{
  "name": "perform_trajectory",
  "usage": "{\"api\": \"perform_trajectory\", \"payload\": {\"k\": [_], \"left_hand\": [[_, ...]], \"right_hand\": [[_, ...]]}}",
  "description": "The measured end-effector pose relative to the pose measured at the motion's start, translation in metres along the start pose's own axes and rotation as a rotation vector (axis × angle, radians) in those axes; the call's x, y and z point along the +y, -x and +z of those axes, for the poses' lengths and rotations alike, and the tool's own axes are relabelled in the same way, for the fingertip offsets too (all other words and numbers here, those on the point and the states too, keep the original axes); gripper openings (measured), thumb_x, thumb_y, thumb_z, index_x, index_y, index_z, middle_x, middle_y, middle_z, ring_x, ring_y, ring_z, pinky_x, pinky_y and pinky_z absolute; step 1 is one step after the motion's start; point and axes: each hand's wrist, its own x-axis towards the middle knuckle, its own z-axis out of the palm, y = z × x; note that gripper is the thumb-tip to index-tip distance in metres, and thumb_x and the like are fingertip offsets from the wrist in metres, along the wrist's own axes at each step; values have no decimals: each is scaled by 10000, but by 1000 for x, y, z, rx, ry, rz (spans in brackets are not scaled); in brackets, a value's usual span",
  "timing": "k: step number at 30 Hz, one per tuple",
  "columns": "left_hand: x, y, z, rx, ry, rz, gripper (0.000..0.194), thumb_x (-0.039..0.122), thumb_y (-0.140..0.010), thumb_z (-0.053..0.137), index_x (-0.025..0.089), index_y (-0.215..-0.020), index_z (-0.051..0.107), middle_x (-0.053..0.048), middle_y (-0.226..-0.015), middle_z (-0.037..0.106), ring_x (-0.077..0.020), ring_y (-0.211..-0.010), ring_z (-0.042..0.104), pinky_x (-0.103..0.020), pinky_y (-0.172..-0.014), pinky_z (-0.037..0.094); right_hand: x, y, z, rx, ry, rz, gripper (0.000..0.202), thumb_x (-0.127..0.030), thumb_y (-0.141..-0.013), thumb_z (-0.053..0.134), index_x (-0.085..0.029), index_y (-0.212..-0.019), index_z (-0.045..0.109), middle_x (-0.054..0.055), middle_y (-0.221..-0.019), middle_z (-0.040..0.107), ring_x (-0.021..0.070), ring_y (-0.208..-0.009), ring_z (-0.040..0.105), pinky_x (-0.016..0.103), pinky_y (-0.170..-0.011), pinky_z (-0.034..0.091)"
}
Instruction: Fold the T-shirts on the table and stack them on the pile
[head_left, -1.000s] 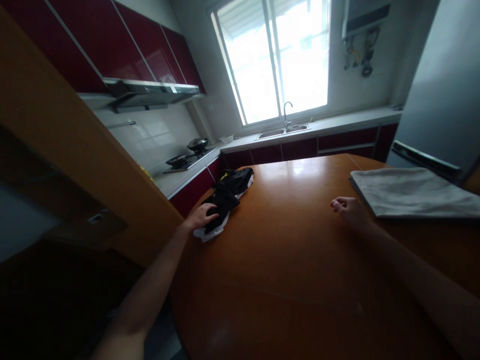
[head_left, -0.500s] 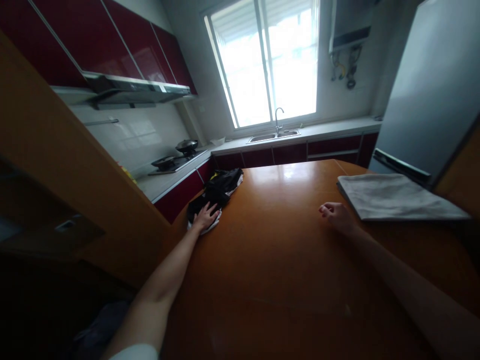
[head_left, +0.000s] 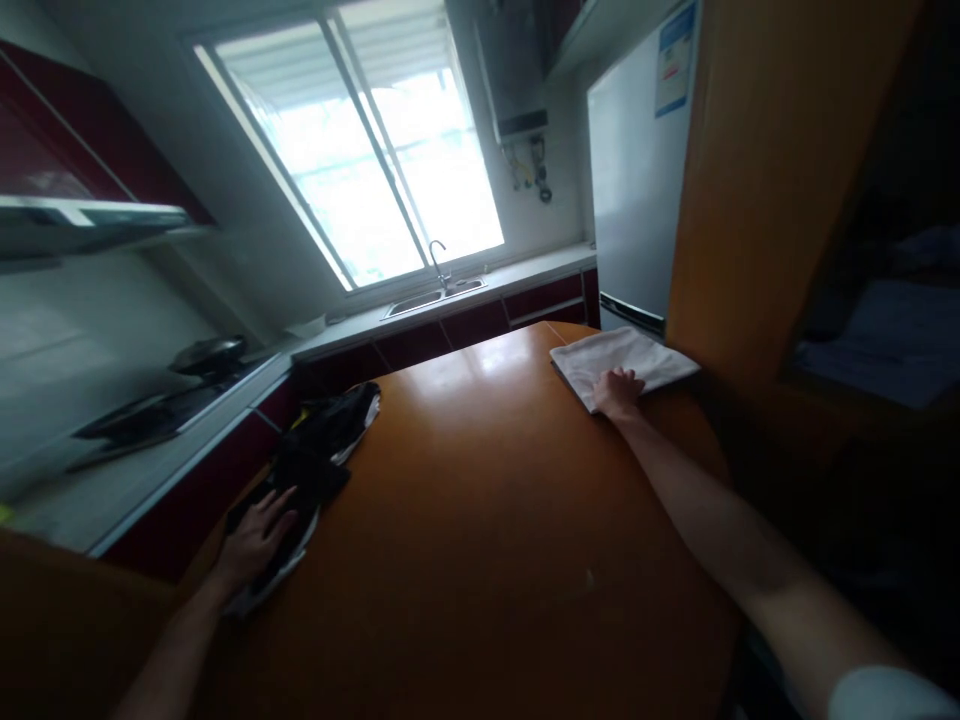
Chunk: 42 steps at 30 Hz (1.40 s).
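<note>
1. Lying curled over the near edge of the folded pale cloth [head_left: 600, 352], on the counter's [head_left: 465, 480] right side, our right grip [head_left: 619, 390] may have pinched fabric; we couldn't tell.
2. Our left grip [head_left: 255, 540] lay spread on the dark clothes [head_left: 330, 425], counter's left edge.
3. We judged both soft and light: cloth best taken by folded corners, clothes from beneath.

From my feed I count one left hand [head_left: 255, 538] and one right hand [head_left: 618, 392], two in all. I make it one heap of dark clothes [head_left: 330, 422], one pale folded cloth [head_left: 624, 350] and one table [head_left: 480, 490]. I also tally one window [head_left: 307, 170], one tap [head_left: 435, 262], two sink basins [head_left: 415, 304], one fridge [head_left: 637, 185] and one water heater [head_left: 516, 80].
</note>
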Motion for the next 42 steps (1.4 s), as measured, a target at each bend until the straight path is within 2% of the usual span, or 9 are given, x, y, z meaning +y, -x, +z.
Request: {"api": "perform_trajectory", "payload": {"k": [5,10,13,15,20,26,30,35,42], "left_hand": [[64,2,7,183,194,81,437,484,-871,403,300,-1224,584,-62,-1248,672,-360,-1238,593,-555,-1096,437],[148,22,39,100,403,279,340,485,-901,446,305,-1121,632,-86,-1168,694,-333,-1147,649,-519,-1065,482],[177,31,49,63,478,314,306,484,-916,466,320,-1106,640,-74,-1173,705,-318,-1134,662,-506,-1057,490],[184,35,50,38,513,272,307,486,-929,461,307,-1104,638,-68,-1175,711,-305,-1136,664,-492,-1050,496],[183,44,42,37,595,55,354,473,-938,434,239,-1126,621,-77,-1169,715,-275,-1113,668,-456,-1023,511],[190,54,37,29,661,34,345,434,-936,458,210,-1104,658,-85,-1139,716,-254,-1097,661,-426,-1019,519],[198,58,39,-88,693,251,407,432,-986,451,242,-1294,637,-84,-1335,647,-250,-1265,579,-432,-1118,449],[198,62,44,-263,763,445,450,441,-979,530,258,-1383,605,-109,-1301,650,-261,-1232,584,-438,-1098,448],[204,73,37,-298,703,462,457,361,-919,632,315,-1374,626,-66,-1054,584,-188,-906,588,-337,-857,524]], "right_hand": [[0,-1,-7,8,-112,-23,302,-164,-984,407,-104,-1056,694,205,-1174,655,323,-1142,554,449,-968,357],[-29,10,-28,29,-163,-167,283,-168,-1022,366,-142,-1101,637,139,-1173,657,214,-1101,579,290,-917,387],[-67,49,-35,6,-291,-393,245,-164,-1021,386,-145,-1058,627,126,-1090,665,213,-1047,582,286,-897,392],[-93,90,-38,-74,-436,-556,214,-177,-1013,425,-154,-1051,634,104,-1041,669,202,-968,596,283,-850,409],[-125,180,-54,-609,-682,-1129,128,-175,-949,575,-197,-946,701,29,-955,701,149,-832,622,233,-743,429],[-105,150,-42,-343,-340,-818,182,-214,-983,543,-152,-1021,710,129,-1085,668,228,-1055,586,329,-927,401],[-95,128,-13,-488,-165,-807,158,-295,-922,661,-149,-906,721,143,-1063,676,256,-1033,593,326,-890,408],[-105,156,-9,-570,-381,-807,116,-165,-890,627,-168,-780,666,78,-870,688,209,-839,617,289,-778,414],[-116,228,-54,-822,-815,-1269,137,-84,-852,582,-204,-894,635,40,-998,627,152,-852,584,238,-787,444]]}}
